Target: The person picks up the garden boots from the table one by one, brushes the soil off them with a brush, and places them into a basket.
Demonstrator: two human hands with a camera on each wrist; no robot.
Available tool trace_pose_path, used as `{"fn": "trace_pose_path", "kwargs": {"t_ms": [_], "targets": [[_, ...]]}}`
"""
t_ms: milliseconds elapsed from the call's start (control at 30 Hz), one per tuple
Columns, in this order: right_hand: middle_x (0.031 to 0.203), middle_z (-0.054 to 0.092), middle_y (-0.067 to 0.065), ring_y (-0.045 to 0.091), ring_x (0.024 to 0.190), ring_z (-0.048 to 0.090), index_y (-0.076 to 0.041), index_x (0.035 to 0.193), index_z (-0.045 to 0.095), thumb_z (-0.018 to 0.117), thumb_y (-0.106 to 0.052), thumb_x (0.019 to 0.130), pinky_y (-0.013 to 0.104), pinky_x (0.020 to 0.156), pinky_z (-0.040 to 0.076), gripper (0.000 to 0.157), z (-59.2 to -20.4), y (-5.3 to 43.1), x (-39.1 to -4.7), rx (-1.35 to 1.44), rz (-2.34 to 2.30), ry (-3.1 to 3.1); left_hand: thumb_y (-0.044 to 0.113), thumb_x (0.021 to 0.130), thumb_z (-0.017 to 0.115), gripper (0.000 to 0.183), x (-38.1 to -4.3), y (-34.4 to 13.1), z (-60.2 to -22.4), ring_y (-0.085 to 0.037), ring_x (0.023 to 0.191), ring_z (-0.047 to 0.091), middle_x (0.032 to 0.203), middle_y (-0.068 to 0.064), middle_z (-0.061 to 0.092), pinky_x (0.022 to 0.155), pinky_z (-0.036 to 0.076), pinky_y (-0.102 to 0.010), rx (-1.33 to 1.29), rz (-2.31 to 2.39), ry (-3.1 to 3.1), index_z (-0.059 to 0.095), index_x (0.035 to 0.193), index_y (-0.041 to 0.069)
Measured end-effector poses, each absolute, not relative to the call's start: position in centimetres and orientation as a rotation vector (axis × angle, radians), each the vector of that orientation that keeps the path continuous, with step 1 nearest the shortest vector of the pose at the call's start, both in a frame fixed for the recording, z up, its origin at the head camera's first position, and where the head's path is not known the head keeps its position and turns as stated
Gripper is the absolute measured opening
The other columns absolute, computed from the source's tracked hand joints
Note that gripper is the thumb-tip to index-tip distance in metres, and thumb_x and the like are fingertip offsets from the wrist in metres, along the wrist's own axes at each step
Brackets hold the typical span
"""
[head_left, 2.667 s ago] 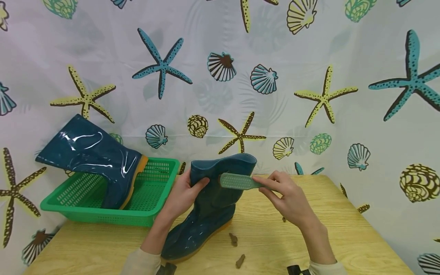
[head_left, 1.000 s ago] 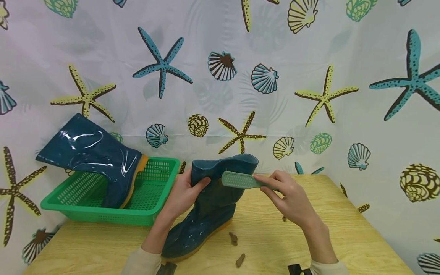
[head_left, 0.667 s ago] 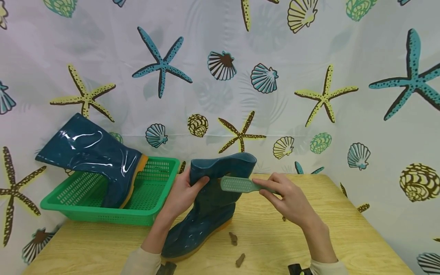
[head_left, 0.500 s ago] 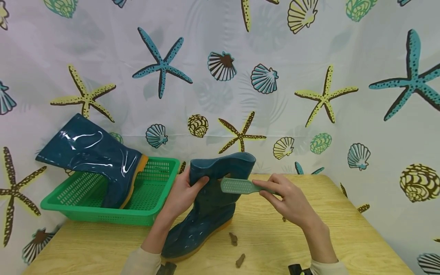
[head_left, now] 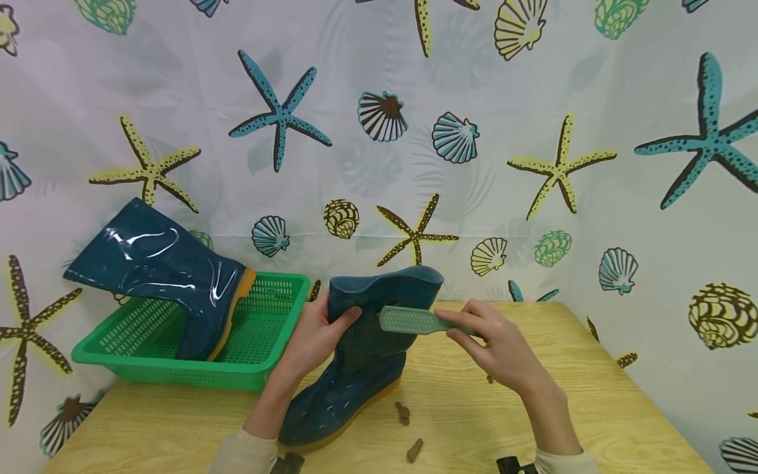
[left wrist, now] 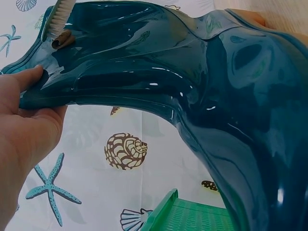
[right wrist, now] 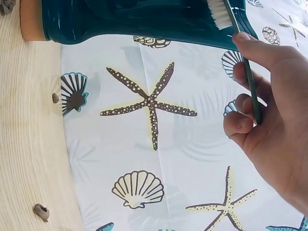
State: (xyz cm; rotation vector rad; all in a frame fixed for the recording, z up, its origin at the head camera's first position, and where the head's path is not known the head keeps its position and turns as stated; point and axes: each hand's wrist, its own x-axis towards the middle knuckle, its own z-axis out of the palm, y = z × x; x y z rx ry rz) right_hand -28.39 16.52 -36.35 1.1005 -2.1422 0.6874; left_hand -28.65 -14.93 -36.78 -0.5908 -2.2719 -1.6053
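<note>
A glossy dark-blue rubber boot (head_left: 337, 401) with a tan sole stands tilted on the table. My left hand (head_left: 314, 332) grips its shaft just below the opening, thumb on the near side. In my right hand (head_left: 497, 339) is a pale green scrubbing brush (head_left: 408, 320), pinched by its handle. Its white bristles (right wrist: 219, 14) face the shaft. Right beside the bristles, in the left wrist view, a brown lump of mud (left wrist: 63, 39) clings to the boot.
A green plastic basket (head_left: 177, 375) at the left holds a second blue boot (head_left: 160, 253), lying with its shaft over the rim. Brown lumps (head_left: 414, 450) lie on the wooden table (head_left: 533, 408) near the boot. Behind hangs a seashell-print curtain (head_left: 379, 178).
The brush rose a little toward the boot's opening, then came back down and now sits slightly lower on the shaft. My left hand keeps its grip; the boot barely shifted.
</note>
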Motion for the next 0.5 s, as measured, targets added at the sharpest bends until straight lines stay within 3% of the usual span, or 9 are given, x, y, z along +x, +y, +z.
{"fn": "trace_pose_path", "kwargs": {"t_ms": [500], "targets": [[0.086, 0.051, -0.013, -0.001, 0.073, 0.038, -0.018, 0.123, 0.072, 0.076, -0.004, 0.084, 0.016, 0.061, 0.036, 0.042, -36.54, 16.63, -28.38, 1.089, 0.652, -2.193, 0.027, 0.097, 0.065, 0.037, -28.53, -15.05, -36.63, -0.024, 0.113, 0.065, 0.124, -0.008, 0.067, 0.089, 0.054, -0.042, -0.555, -1.636, -2.285, 0.056, 0.131, 0.015]]}}
